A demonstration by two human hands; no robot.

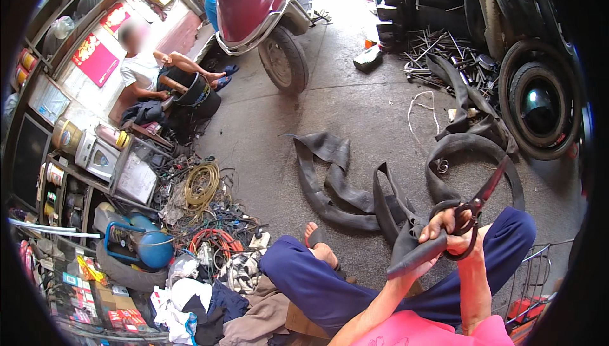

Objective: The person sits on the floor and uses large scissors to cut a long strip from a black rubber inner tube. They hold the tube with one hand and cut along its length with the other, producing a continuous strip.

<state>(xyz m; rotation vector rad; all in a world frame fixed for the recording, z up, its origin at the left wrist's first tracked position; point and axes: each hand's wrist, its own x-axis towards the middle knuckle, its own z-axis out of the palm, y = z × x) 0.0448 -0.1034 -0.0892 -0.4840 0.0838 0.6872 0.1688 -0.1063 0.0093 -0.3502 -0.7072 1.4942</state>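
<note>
My left hand point(436, 227) grips a black rubber inner tube point(415, 254), whose flattened end lies over my wrist. Close beside it, my right hand point(468, 239) is closed round the dark loop handles of a pair of scissors point(487, 189). The blades point up and to the right, away from the rubber in my left hand. From my hands the tube runs down to the floor, where a long flattened strip of inner tube point(330, 209) lies folded. A rounder inner tube point(472, 143) curves on the floor just beyond the scissors.
A red scooter point(254, 3) stands ahead. At the left another person point(143, 70) sits by a black bucket point(202, 98). Cables point(209, 238), clothes point(190, 295) and a blue compressor point(152, 248) crowd the near left. Tools point(444, 60) and tyres point(539, 102) lie right; a wire basket point(539, 276) stands near right.
</note>
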